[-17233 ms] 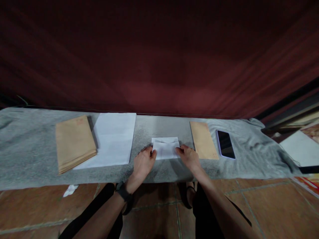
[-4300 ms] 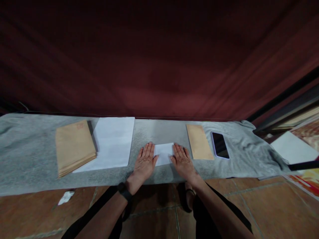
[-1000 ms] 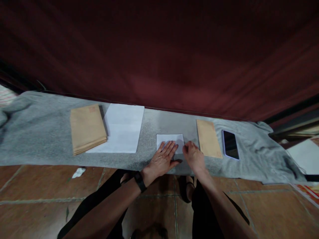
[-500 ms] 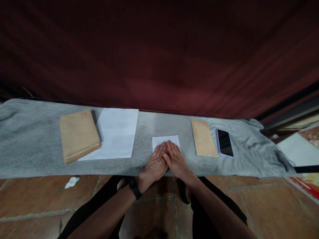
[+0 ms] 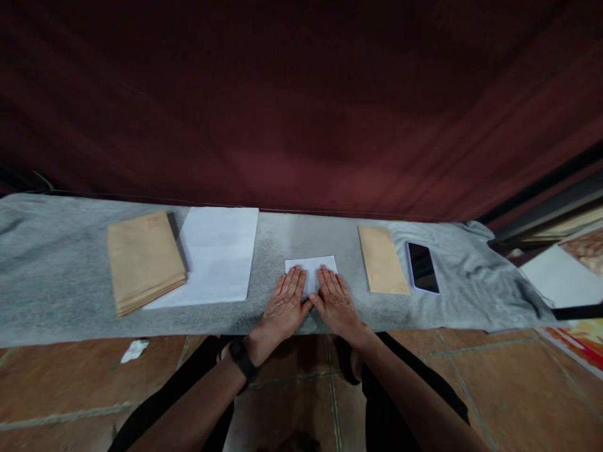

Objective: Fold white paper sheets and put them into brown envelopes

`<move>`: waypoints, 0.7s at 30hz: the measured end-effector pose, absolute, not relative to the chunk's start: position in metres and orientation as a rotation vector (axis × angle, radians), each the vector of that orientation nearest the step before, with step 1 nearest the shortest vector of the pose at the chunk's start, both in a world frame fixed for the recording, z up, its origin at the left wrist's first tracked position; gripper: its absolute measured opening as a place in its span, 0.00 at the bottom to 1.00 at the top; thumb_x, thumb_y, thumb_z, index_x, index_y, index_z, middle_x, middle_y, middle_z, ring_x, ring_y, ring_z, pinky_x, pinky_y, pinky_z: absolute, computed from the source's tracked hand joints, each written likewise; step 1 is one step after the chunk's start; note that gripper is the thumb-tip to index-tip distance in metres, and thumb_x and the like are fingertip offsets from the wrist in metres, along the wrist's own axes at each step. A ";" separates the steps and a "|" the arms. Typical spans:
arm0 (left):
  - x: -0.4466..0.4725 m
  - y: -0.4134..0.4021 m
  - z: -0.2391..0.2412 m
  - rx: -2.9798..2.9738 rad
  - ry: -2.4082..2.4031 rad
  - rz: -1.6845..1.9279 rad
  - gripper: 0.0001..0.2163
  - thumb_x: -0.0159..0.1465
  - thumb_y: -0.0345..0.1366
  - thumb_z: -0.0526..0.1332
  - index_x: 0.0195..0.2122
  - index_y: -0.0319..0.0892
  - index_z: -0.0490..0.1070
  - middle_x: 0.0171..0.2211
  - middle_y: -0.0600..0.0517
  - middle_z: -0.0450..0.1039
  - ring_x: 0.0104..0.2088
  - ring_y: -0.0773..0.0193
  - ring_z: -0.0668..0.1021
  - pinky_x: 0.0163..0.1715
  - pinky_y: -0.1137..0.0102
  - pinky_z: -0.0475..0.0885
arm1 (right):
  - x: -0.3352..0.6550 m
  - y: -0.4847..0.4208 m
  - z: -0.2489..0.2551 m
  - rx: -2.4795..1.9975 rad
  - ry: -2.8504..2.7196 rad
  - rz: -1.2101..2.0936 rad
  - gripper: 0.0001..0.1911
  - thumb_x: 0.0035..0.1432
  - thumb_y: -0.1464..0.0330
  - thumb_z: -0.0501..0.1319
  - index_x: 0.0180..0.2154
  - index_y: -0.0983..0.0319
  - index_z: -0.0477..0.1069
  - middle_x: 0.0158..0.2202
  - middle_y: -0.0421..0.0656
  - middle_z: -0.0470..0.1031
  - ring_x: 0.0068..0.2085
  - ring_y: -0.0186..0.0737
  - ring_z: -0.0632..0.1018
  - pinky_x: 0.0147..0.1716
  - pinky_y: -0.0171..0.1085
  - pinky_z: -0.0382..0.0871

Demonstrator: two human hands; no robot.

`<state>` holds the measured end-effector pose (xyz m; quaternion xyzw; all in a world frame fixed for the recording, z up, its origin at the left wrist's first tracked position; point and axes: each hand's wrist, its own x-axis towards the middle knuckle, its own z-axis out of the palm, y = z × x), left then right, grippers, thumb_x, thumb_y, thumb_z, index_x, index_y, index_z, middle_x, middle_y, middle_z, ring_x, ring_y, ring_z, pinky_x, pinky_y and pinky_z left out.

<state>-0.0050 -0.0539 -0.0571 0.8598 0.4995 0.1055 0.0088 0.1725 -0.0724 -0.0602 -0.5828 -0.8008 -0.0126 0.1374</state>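
A small white sheet of paper [image 5: 311, 279], which looks folded, lies on the grey cloth right in front of me. My left hand [image 5: 285, 304] rests flat on its left part, fingers stretched out and pointing away from me. On the right part lies my right hand [image 5: 335, 304], also flat with fingers extended. The thumbs nearly meet at the paper's near edge. Both palms hide much of the sheet, and neither hand grips anything.
To the left, a stack of brown envelopes [image 5: 146, 260] overlaps large white paper sheets [image 5: 219, 251]. A single brown envelope [image 5: 384, 260] and a phone [image 5: 423, 267] lie to the right. Grey cloth [image 5: 51, 270] covers the narrow bench; a dark red curtain [image 5: 292, 125] hangs behind.
My hands have moved apart, the left one to the left and the right one slightly right, uncovering the paper's middle. The paper stays in place. The view has shifted slightly.
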 end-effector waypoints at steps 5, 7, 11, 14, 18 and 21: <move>-0.010 -0.050 -0.057 2.683 1.616 0.350 0.34 0.72 0.52 0.49 0.70 0.30 0.52 0.70 0.34 0.52 0.71 0.49 0.55 0.68 0.52 0.56 | 0.178 -0.070 -0.063 -1.733 -2.281 -0.089 0.34 0.73 0.56 0.45 0.70 0.72 0.50 0.71 0.55 0.53 0.71 0.49 0.57 0.69 0.49 0.51; -0.013 -0.048 -0.057 2.689 1.636 0.332 0.34 0.71 0.51 0.49 0.69 0.29 0.52 0.70 0.34 0.52 0.71 0.49 0.55 0.68 0.53 0.56 | 0.181 -0.069 -0.064 -1.745 -2.267 -0.107 0.34 0.73 0.56 0.46 0.70 0.72 0.50 0.71 0.56 0.54 0.71 0.50 0.57 0.68 0.50 0.52; -0.022 -0.042 -0.055 2.735 1.608 0.253 0.31 0.71 0.47 0.53 0.68 0.30 0.55 0.70 0.33 0.53 0.71 0.48 0.56 0.67 0.53 0.58 | 0.187 -0.068 -0.066 -1.764 -2.245 -0.143 0.34 0.73 0.56 0.46 0.70 0.72 0.51 0.71 0.57 0.55 0.70 0.51 0.58 0.67 0.51 0.52; -0.027 -0.037 -0.050 2.787 1.524 0.208 0.28 0.71 0.45 0.53 0.67 0.33 0.58 0.69 0.34 0.56 0.70 0.49 0.59 0.66 0.53 0.60 | 0.189 -0.067 -0.065 -1.778 -2.239 -0.154 0.34 0.73 0.56 0.47 0.69 0.73 0.51 0.70 0.58 0.56 0.70 0.52 0.59 0.67 0.52 0.52; -0.029 -0.035 -0.043 2.855 1.336 0.166 0.21 0.71 0.36 0.49 0.64 0.42 0.63 0.67 0.41 0.63 0.68 0.54 0.63 0.66 0.51 0.59 | 0.188 -0.066 -0.064 -1.792 -2.220 -0.183 0.34 0.72 0.57 0.48 0.69 0.73 0.51 0.69 0.58 0.57 0.70 0.53 0.59 0.67 0.53 0.52; -0.030 -0.037 -0.040 2.891 1.257 0.128 0.23 0.69 0.29 0.46 0.63 0.44 0.65 0.66 0.43 0.65 0.67 0.56 0.66 0.65 0.52 0.60 | 0.187 -0.066 -0.063 -1.797 -2.202 -0.210 0.33 0.72 0.59 0.48 0.69 0.72 0.52 0.69 0.58 0.58 0.69 0.53 0.60 0.67 0.54 0.52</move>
